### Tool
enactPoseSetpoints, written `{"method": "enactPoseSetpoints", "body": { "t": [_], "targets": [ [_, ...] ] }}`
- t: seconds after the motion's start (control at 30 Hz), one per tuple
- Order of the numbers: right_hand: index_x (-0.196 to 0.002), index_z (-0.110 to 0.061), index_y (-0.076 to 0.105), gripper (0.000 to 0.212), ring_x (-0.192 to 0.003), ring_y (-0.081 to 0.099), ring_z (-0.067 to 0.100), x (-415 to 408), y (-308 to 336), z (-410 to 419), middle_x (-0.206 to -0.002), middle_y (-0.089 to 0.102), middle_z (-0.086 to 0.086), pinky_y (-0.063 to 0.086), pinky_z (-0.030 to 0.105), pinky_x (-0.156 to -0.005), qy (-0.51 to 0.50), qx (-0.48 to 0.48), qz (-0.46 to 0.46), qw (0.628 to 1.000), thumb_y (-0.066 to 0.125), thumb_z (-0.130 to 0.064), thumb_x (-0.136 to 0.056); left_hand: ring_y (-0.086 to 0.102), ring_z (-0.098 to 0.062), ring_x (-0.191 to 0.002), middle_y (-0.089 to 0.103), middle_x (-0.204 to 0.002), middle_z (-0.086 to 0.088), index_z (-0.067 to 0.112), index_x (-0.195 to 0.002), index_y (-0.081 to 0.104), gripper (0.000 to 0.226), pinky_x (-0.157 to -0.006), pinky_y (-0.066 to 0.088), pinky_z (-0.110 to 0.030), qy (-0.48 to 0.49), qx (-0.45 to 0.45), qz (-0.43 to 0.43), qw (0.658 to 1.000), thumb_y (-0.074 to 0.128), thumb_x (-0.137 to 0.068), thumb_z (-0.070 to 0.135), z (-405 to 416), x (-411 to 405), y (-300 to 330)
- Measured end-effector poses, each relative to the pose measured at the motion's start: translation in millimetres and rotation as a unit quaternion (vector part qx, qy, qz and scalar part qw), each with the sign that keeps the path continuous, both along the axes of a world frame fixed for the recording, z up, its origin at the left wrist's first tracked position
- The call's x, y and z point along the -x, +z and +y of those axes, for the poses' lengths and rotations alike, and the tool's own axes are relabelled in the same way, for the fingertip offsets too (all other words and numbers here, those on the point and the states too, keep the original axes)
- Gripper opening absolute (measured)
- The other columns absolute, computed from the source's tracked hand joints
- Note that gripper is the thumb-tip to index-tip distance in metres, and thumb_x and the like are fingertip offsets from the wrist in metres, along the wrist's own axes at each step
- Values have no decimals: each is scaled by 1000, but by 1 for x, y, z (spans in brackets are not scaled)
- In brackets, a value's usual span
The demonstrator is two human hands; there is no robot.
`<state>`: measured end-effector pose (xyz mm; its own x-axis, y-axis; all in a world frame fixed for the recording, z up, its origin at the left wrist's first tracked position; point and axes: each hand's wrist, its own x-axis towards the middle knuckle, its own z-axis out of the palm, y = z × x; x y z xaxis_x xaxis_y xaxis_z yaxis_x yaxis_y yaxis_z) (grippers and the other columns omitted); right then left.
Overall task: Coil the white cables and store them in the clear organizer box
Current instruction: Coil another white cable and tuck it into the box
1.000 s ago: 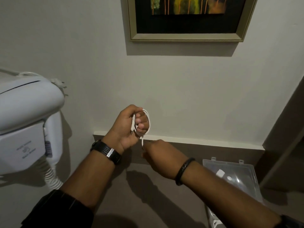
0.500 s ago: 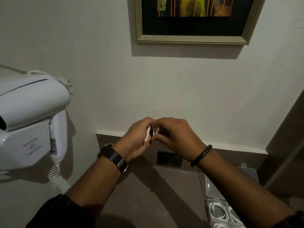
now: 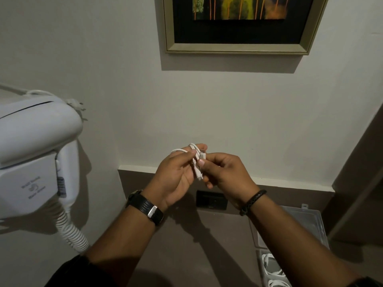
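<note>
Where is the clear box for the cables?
In the head view, the clear organizer box sits open at the lower right, beneath the right forearm, with coiled white cables already inside.

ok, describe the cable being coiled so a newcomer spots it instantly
Below the framed picture, mid-frame, the left hand and right hand meet. The white cable is pinched between them, unlike the coiled cables lying in the clear organizer box at lower right.
</note>
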<state>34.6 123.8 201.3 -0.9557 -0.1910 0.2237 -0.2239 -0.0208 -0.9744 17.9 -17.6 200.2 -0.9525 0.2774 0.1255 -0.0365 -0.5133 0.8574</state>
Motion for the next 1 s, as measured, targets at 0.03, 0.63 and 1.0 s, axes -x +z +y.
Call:
{"method": "enactPoseSetpoints", "body": {
  "t": [0.03, 0.63, 1.0],
  "targets": [
    [-90, -2, 72, 14, -52, 54, 15, 0, 1, 1, -62, 61, 7, 47, 23, -47, 8, -3, 2, 1000, 64, -15, -88, 64, -22, -104, 60, -116, -15, 1, -117, 58, 30, -83, 55, -35, -1, 7, 6, 1000, 37, -100, 13, -1, 1, 0],
    [-84, -16, 69, 8, -44, 61, 16, 4, -14, -5, -69, 68, 12, 52, 27, -41, -155, -150, 103, 971, 64, -20, -88, 66, -17, -100, 68, -115, -12, 16, -107, 67, 41, -81, 54, -23, 33, 207, 120, 970, 43, -89, -13, 0, -7, -5],
    [-101, -6, 69, 15, -49, 61, 17, 7, -17, 3, -76, 65, 20, 53, 27, -48, -51, -36, 26, 998, 63, -13, -90, 68, -21, -104, 73, -107, -2, 21, -97, 73, 33, -85, 57, -33, 79, 232, 157, 957, 65, -81, -6, -8, 0, -9]
  ]
}}
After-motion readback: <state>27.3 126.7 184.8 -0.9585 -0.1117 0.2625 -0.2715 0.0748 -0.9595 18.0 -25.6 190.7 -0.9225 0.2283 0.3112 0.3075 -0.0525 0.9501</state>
